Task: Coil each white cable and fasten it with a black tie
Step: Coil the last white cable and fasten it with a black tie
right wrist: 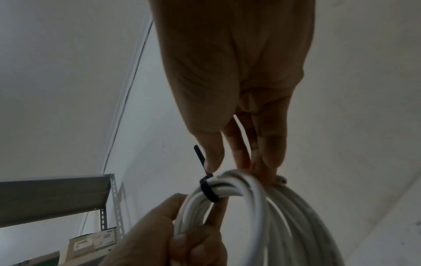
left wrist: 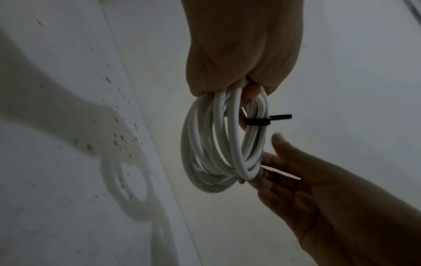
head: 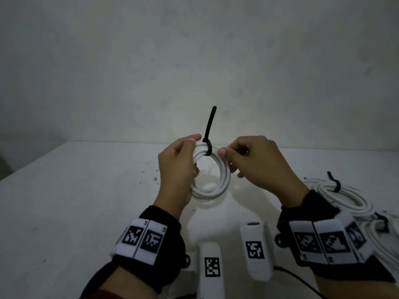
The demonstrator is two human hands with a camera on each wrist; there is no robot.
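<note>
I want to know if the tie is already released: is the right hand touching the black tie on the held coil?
Cannot tell. In the head view the right hand holds the coil beside the black tie; the right wrist view hides the thumb tip at the strap.

Tied cable coils (head: 345, 197) crowd the table's (head: 75, 201) right; left lies open.

The left hand (head: 177, 169) and the right hand (head: 257, 162) are raised side by side, fingers curled, both gripping the coil (head: 212, 182).

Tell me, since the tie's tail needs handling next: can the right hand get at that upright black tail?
Probably yes: the black tail stands free above the coil, and the right hand is just beside it.
</note>
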